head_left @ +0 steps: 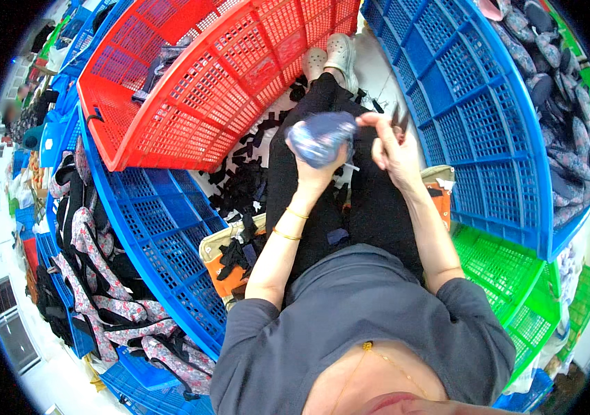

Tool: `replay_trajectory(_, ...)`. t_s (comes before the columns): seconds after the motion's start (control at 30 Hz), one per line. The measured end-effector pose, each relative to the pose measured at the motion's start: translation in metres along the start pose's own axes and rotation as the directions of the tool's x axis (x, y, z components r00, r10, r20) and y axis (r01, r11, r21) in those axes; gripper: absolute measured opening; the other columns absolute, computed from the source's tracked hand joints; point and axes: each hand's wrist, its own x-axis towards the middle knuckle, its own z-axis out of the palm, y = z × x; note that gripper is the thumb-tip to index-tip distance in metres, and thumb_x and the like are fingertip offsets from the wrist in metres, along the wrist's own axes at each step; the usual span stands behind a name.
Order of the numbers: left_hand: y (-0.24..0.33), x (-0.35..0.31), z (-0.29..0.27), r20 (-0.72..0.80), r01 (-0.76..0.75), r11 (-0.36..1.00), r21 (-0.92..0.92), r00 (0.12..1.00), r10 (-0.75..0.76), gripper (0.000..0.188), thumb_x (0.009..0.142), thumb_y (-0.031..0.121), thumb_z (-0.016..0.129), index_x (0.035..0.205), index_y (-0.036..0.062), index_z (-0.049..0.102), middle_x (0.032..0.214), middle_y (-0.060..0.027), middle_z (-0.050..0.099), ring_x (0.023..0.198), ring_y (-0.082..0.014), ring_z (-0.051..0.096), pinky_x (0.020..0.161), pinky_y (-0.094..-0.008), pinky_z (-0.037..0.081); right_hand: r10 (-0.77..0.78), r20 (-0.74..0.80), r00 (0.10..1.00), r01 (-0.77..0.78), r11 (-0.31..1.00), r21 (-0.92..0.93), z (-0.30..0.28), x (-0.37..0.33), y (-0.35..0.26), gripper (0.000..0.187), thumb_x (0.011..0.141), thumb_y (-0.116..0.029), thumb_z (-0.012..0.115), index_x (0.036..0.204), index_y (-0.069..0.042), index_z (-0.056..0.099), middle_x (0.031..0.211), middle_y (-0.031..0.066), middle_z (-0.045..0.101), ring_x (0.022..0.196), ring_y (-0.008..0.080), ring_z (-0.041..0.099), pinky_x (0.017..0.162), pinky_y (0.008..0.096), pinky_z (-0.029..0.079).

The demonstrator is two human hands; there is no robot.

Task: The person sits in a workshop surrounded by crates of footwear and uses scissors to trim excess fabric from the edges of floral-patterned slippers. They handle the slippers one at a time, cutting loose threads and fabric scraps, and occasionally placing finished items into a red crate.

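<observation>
1. The left hand (pixel 314 166) is closed round a bundled piece of blue patterned fabric (pixel 321 137), fingers wrapped under and behind it, holding it up over the lap.
2. The right hand (pixel 393 149) sits just beside the fabric on its right, fingers pinched narrow; thumb and forefinger touch the fabric's upper right edge.
3. The right hand also grips a small pair of scissors (pixel 400 119), the dark blades sticking up past the fingers. Whether the blades are parted cannot be told.
4. Two thin gold bangles (pixel 293 223) circle the left wrist below the hand.
5. Under both hands lie the person's black trousers (pixel 371 207), with pale shoes (pixel 333 55) beyond the hands on the floor.
6. Beyond and left of the left hand stands a tilted red crate (pixel 225 76); black fabric scraps (pixel 243 187) litter the floor between it and the left forearm.
7. Further left, a blue crate (pixel 163 235) holds floral patterned pieces (pixel 101 277).
8. Right of the right hand rises another blue crate (pixel 475 117), with grey patterned pieces (pixel 558 76) past it, and a green crate (pixel 509 277) nearer the right elbow.
</observation>
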Motion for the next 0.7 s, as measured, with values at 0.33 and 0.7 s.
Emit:
replay_trajectory(0.33, -0.01, -0.045, 0.051, -0.217, -0.022, 0.992, 0.125, 0.975, 0.049, 0.077, 0.062, 0.016, 0.084, 0.117, 0.0065, 0.032, 0.109, -0.0118, 0.041, 0.105, -0.029, 0.046, 0.096, -0.0421, 0.036, 0.183, 0.384, 0.905, -0.162, 0.983, -0.087, -0.015, 0.002, -0.009, 0.048, 0.075, -0.012, 0.08, 0.117, -0.003, 0.059, 0.101, 0.0017, 0.063, 0.092, 0.009, 0.059, 0.082, 0.0245, 0.048)
replay_trajectory(0.7, 0.015, -0.064, 0.026, -0.169, -0.05, 0.939, 0.34, 0.979, 0.113, 0.07, 0.065, 0.013, 0.083, 0.123, 0.003, 0.045, 0.116, -0.0134, 0.048, 0.113, -0.0319, 0.046, 0.098, -0.0429, 0.036, 0.054, 0.582, 0.811, -0.006, 0.996, -0.084, -0.018, 0.013, 0.014, 0.024, 0.091, -0.021, 0.066, 0.108, -0.005, 0.061, 0.097, -0.0002, 0.062, 0.085, 0.0065, 0.057, 0.073, 0.023, 0.048)
